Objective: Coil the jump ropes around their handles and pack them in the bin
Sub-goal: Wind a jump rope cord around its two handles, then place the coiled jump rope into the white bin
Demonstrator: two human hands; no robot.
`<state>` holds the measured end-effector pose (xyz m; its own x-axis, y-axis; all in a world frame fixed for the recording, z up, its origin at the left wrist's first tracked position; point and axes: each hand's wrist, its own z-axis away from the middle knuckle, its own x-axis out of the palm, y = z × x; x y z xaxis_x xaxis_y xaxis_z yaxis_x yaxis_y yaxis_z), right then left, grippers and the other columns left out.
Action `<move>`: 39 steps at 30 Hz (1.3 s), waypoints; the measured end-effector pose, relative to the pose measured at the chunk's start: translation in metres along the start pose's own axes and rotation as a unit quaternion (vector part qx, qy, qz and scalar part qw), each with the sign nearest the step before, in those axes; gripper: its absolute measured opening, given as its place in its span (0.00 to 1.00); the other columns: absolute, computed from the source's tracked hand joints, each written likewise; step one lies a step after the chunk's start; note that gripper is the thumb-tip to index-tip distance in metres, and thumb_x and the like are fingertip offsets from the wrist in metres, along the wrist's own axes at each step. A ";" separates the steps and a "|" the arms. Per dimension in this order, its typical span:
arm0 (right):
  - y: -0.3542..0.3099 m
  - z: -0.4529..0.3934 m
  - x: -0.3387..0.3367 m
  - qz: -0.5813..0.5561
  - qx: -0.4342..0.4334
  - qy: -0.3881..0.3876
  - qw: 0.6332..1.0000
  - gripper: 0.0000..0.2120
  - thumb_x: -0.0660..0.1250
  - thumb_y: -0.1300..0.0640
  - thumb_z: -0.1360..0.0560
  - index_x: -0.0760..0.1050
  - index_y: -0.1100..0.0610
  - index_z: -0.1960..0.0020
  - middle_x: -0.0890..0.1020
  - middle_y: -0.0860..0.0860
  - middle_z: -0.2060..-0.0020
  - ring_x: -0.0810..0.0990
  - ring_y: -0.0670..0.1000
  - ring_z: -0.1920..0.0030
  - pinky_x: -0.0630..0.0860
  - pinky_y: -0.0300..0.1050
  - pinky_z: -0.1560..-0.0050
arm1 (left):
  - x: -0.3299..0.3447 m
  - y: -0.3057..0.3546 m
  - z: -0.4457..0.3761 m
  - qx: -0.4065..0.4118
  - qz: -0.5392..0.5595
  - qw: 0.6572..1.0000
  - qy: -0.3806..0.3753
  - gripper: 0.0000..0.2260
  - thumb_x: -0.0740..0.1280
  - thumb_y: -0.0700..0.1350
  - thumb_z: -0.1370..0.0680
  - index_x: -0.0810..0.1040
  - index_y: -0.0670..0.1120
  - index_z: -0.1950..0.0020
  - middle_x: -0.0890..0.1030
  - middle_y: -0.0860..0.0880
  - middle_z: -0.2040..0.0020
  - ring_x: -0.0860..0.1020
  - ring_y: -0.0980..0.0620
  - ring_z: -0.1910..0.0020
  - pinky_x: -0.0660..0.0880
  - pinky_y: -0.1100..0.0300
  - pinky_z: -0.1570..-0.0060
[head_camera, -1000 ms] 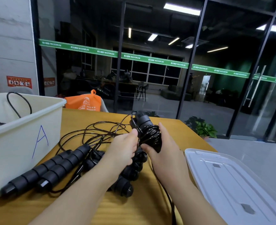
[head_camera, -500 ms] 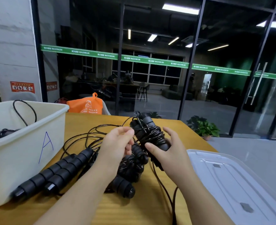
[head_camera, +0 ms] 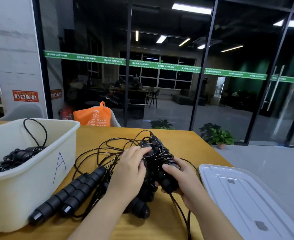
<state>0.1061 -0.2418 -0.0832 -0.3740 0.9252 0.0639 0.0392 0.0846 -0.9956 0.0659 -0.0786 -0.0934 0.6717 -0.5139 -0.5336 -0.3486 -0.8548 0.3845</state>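
Two hands work our jump rope bundle mid-surface: right hand grip curled round its handles, left hand fingers pressing the coils. Bin reads "A"; glass banner reads "MAXIMUM". Lid overhangs the surface's right edge.

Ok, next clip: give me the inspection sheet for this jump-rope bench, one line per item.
Surface: wooden table, bare at its far edge.
Job's things: half-coiled jump rope held over the table; another pair of black handles lies beside the white bin marked A; coiled ropes already inside it.
Clutter: bin lid lies flat on the right.
Hands: left hand rests its fingers on the bundle's upper end; right hand grips its lower end.
Cables: loose rope loops spread across the table; one strand runs off the near edge.
Surroundings: glass wall, orange bag, potted plants.
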 end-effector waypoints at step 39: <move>-0.103 -0.071 0.180 0.279 -0.156 -0.152 0.935 0.16 0.62 0.42 0.22 0.75 0.49 0.40 0.81 0.45 0.54 0.82 0.47 0.56 0.83 0.47 0.57 | -0.221 -0.118 -0.087 -0.109 -0.169 0.948 -0.245 0.26 0.77 0.54 0.33 0.65 0.58 0.43 0.78 0.58 0.52 0.77 0.61 0.54 0.74 0.61 0.50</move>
<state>0.1005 -0.0581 0.0361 -0.4584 0.7138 -0.5295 0.5571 -0.2335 -0.7969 0.0157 0.1422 0.0445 0.3176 -0.2304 -0.9198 0.0121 -0.9690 0.2468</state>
